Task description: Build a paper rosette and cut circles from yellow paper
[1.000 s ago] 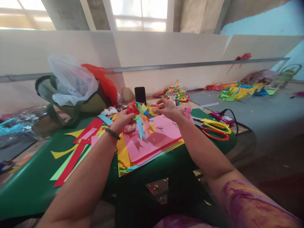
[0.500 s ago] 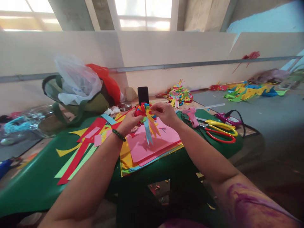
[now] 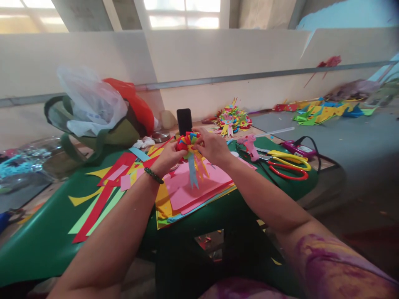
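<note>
Both my hands hold a many-coloured paper rosette above a stack of pink and yellow paper sheets. My left hand, with a dark bead bracelet at the wrist, pinches its left side. My right hand is closed on its right side, fingers pressed onto the folds. Blue and yellow ribbon tails hang down from the rosette.
A green table carries red, yellow and green paper strips. A pink glue gun, red and yellow scissors, a black phone, a pile of finished rosettes and a bag with plastic lie around.
My hands have come closer together on the rosette, and my right hand now covers more of its right side. The rosette's tails hang nearer the pink sheets.
</note>
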A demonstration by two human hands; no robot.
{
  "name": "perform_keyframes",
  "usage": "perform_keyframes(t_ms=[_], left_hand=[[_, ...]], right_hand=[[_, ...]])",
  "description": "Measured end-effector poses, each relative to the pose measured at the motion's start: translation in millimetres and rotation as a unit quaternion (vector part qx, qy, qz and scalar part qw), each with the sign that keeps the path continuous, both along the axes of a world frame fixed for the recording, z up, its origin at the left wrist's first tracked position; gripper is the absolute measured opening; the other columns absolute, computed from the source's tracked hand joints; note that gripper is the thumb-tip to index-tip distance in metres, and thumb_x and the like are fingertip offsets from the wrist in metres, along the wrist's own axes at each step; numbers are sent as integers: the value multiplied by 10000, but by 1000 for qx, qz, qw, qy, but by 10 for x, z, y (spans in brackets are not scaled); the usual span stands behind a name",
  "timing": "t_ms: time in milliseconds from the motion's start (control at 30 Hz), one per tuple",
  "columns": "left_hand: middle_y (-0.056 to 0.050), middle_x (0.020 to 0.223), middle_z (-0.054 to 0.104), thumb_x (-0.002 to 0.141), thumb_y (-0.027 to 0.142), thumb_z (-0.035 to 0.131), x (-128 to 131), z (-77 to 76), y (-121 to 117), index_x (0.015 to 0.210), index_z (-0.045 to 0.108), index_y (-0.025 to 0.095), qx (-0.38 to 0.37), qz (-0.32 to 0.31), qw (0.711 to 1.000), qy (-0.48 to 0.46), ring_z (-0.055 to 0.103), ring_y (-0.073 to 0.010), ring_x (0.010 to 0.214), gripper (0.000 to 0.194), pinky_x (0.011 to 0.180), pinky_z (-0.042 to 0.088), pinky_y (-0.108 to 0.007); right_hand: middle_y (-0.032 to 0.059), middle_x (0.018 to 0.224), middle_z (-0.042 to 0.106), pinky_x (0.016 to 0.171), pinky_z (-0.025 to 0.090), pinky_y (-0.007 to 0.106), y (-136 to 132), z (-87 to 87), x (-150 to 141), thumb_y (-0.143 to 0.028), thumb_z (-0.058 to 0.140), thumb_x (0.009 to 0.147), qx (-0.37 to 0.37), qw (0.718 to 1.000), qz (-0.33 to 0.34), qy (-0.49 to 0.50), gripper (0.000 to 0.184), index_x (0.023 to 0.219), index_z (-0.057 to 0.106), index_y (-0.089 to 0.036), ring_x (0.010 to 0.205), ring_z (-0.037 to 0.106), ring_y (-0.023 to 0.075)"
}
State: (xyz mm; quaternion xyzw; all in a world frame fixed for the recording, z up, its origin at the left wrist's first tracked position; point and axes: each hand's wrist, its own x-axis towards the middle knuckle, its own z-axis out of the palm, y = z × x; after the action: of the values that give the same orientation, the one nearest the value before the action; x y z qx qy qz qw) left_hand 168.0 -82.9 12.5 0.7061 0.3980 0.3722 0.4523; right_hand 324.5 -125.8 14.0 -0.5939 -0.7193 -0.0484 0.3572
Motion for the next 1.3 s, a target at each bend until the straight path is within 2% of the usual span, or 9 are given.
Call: perform_keyframes(t_ms=[167, 233, 400, 567, 733, 900, 1067, 1300], left_hand=[[39, 548, 560, 567, 199, 604, -15, -4, 12, 711, 588, 148, -8, -2, 1000, -6, 525, -95, 457, 154, 443, 415, -198], [42, 545, 554, 567, 187, 610, -24, 1, 12, 705, 592, 146, -14, 1, 1000, -3, 514, -89, 459, 145, 449, 418, -196], [44, 525, 549, 568, 160, 611, -40, -10, 44, 686, 585, 149, -17, 6, 1000, -5, 519, -91, 461, 121, 457, 425, -195], [37, 539, 562, 555, 181, 601, -39, -53, 84, 704, 588, 154, -2, -30, 1000, 2, 529, -99, 467, 153, 457, 443, -201], [27, 579, 564, 553, 242, 638, -48, -75, 99, 697, 588, 158, 11, -58, 998, 10, 548, -110, 527, 174, 498, 486, -216], [20, 582, 557, 552, 269, 632, -56, -59, 74, 659, 568, 164, 17, -64, 998, 12, 569, -126, 573, 163, 535, 504, -230], [14, 626, 601, 543, 250, 624, -58, -52, 74, 733, 595, 157, 10, -52, 999, 9, 568, -116, 539, 213, 520, 491, -226], [23, 601, 601, 547, 218, 603, -59, -44, 72, 748, 605, 151, 14, -42, 999, 9, 556, -107, 494, 212, 488, 467, -214]], right_hand=[[19, 950, 769, 816, 503, 344, 62, -25, 68, -97, 668, 808, 21, 999, 1, 31, 526, 1304, 529, -203, 992, 696, 243], [23, 928, 769, 807, 505, 344, 64, -18, 109, -104, 667, 808, 27, 998, 8, 58, 512, 1296, 539, -192, 953, 706, 237], [7, 809, 758, 784, 509, 328, 39, 8, 162, -151, 725, 772, 16, 989, 79, 126, 521, 1265, 556, -173, 857, 717, 215], [-1, 893, 773, 834, 499, 353, 34, -1, 84, -165, 735, 775, -16, 998, 33, 53, 543, 1284, 550, -216, 1001, 701, 247], [2, 974, 774, 820, 502, 354, 34, -5, 49, -188, 706, 805, -26, 1000, -12, 0, 551, 1324, 529, -237, 1011, 697, 261], [9, 970, 769, 807, 498, 351, 38, -15, 49, -204, 699, 816, -22, 999, -16, -18, 557, 1341, 515, -240, 984, 694, 254], [8, 960, 763, 822, 487, 334, 38, -21, 43, -199, 703, 814, -2, 999, -10, -34, 536, 1321, 534, -245, 997, 680, 240], [79, 988, 753, 751, 466, 319, -50, 3, -22, -288, 658, 874, 9, 992, -58, -109, 495, 1353, 540, -251, 956, 681, 261]])
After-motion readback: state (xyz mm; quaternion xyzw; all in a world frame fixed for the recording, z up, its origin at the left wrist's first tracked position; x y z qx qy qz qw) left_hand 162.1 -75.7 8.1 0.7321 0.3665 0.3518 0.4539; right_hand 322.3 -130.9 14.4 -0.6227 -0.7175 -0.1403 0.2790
